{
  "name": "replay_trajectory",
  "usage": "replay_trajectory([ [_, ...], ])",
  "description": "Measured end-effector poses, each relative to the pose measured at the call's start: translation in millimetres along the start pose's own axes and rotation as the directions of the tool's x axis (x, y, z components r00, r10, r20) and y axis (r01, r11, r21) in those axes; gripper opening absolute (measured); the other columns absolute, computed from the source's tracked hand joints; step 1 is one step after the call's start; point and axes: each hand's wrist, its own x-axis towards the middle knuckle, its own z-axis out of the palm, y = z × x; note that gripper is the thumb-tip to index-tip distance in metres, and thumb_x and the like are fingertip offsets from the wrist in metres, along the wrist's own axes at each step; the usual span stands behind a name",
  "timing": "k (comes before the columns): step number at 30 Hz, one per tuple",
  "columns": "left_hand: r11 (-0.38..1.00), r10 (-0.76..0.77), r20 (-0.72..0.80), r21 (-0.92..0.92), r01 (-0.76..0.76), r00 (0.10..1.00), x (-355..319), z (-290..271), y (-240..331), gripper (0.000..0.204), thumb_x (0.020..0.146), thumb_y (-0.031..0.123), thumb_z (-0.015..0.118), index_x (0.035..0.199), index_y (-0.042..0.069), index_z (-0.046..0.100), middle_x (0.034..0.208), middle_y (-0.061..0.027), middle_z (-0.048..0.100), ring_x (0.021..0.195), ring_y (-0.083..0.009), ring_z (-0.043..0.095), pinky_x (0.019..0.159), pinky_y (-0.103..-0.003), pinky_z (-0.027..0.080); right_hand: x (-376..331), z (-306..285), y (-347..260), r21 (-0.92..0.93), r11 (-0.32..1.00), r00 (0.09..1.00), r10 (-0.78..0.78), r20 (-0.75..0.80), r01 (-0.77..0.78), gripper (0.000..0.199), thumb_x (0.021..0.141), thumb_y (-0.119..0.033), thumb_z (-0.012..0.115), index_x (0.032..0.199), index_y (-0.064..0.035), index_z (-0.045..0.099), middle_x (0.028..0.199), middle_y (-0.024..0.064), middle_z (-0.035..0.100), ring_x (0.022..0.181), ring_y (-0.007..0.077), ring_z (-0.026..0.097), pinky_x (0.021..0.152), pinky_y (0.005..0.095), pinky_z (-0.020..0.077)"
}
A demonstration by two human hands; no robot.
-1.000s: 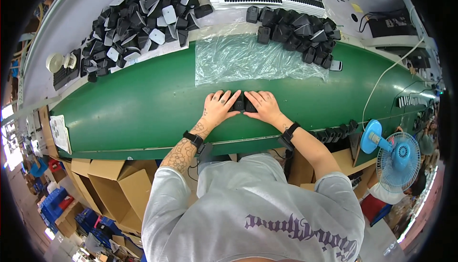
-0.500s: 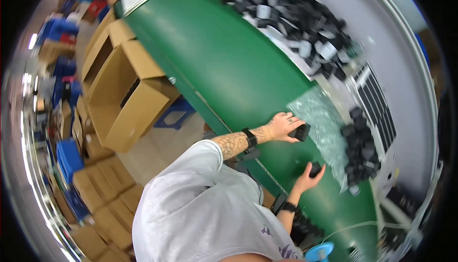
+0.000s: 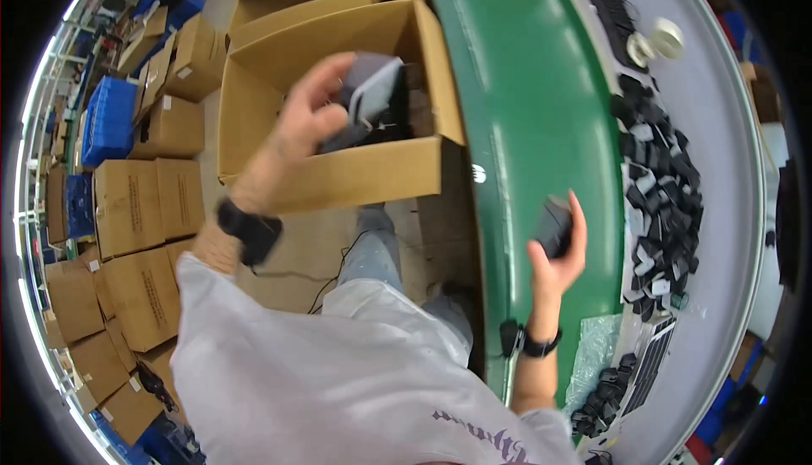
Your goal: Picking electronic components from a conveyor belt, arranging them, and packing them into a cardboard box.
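Note:
My left hand [image 3: 300,126] is raised over an open cardboard box [image 3: 338,179] on the floor beside the belt and grips a grey and black plastic part [image 3: 374,97] just above the box's opening. My right hand [image 3: 560,258] is held above the green conveyor belt [image 3: 529,101] with its fingers curled around a small black part [image 3: 554,226]. Both wrists carry black bands. More dark parts lie inside the box, partly hidden by the left hand.
A heap of black and grey parts [image 3: 664,194] lies on the grey table [image 3: 719,118] beyond the belt, with tape rolls [image 3: 655,42] further along. A clear plastic bag [image 3: 596,351] lies near my right elbow. Stacked cardboard boxes [image 3: 144,203] and blue crates [image 3: 106,118] fill the floor.
The view has swung from the belt toward the floor boxes. My left hand carried a part from the belt over the open box; my right hand lifted off the belt holding a black part.

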Motion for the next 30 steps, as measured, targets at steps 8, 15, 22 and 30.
replay_trajectory([
  [8, 0.24, -0.409, 0.11, 0.971, -0.01, 0.906, 3, -301, -124, 0.068, 0.071, 0.047, 0.079, 0.123, 0.01, 0.06, 0.106, -0.015, 0.066, 0.103, -0.0327, 0.062, 0.084, -0.041, 0.053, 152, 432, 16, -0.177, 0.959, 0.391, 0.079, 0.917, 0.222, 0.072, 0.07, -0.052, 0.082, 0.115, 0.0014, 0.064, 0.107, 0.0212, 0.068, 0.101, 0.0362, 0.063, 0.089, 0.0416, 0.0517],
  [15, 0.116, -0.696, 0.101, 0.993, -0.027, 0.711, -99, -322, -276, 0.073, 0.069, 0.048, 0.08, 0.127, 0.012, 0.056, 0.112, -0.0059, 0.063, 0.109, -0.0266, 0.059, 0.078, -0.046, 0.053, 45, 553, 131, -0.111, 0.824, 0.156, 0.027, 0.987, 0.556, 0.069, 0.067, -0.047, 0.083, 0.113, -0.0029, 0.057, 0.112, 0.0151, 0.06, 0.112, 0.0341, 0.055, 0.085, 0.0475, 0.0506],
  [22, 0.171, -0.708, 0.115, 0.985, 0.011, 0.696, -130, -320, -309, 0.068, 0.078, 0.043, 0.076, 0.134, 0.013, 0.052, 0.122, -0.0065, 0.059, 0.119, -0.0248, 0.052, 0.087, -0.048, 0.047, -1, 555, 173, -0.06, 0.874, 0.074, 0.027, 0.997, 0.482, 0.067, 0.067, -0.038, 0.085, 0.118, -0.0061, 0.055, 0.116, 0.0136, 0.056, 0.114, 0.0334, 0.053, 0.083, 0.0493, 0.0474],
  [30, 0.153, -0.671, 0.057, 0.986, 0.063, 0.74, -153, -308, -343, 0.065, 0.079, 0.045, 0.073, 0.132, 0.014, 0.054, 0.123, -0.0056, 0.057, 0.116, -0.0252, 0.052, 0.09, -0.048, 0.046, -22, 572, 172, -0.098, 0.86, 0.069, 0.073, 0.995, 0.501, 0.065, 0.069, -0.033, 0.083, 0.122, -0.006, 0.055, 0.121, 0.0139, 0.053, 0.118, 0.0335, 0.05, 0.089, 0.0497, 0.0445],
])
